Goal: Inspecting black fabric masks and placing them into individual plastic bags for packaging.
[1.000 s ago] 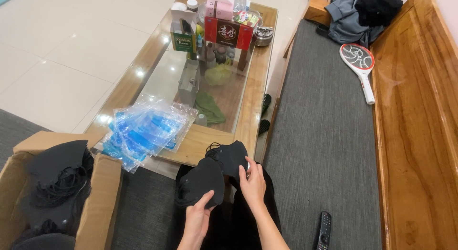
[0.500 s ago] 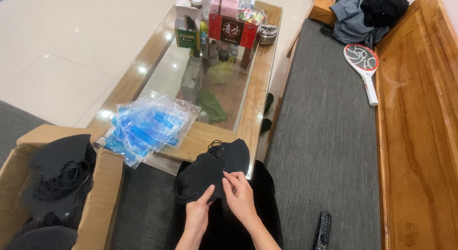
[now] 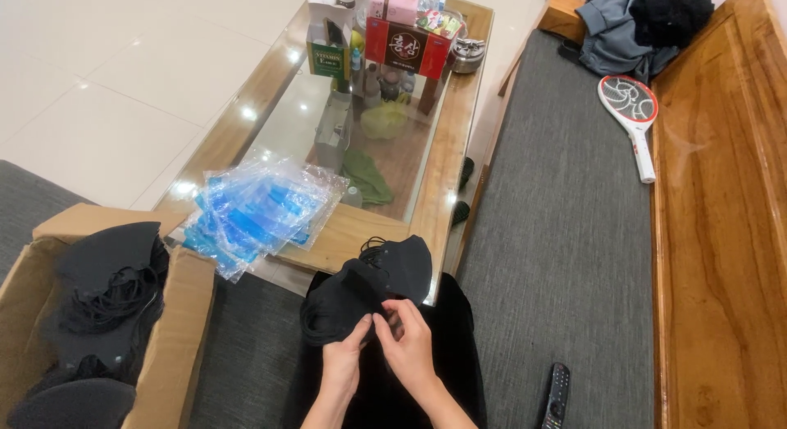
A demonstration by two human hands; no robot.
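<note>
A stack of black face masks (image 3: 369,286) rests on my lap at the near corner of the glass coffee table (image 3: 443,150). My left hand (image 3: 346,355) grips the stack's lower edge. My right hand (image 3: 407,340) pinches the stack near its middle, fingertips close to those of the left. Thin black ear loops stick out at the top of the stack. A pile of clear and blue plastic sleeves (image 3: 258,212) lies on the table to the left of the masks.
An open cardboard box (image 3: 176,314) with more black masks stands at lower left. Boxes, bottles and a small tin crowd the table's far end. On the grey bench cushion lie a racket-shaped bug swatter (image 3: 631,118), clothes (image 3: 639,27) and a remote control (image 3: 556,394).
My right hand slid down from the stack's right edge toward its middle, meeting the left hand. The masks stayed on my lap.
</note>
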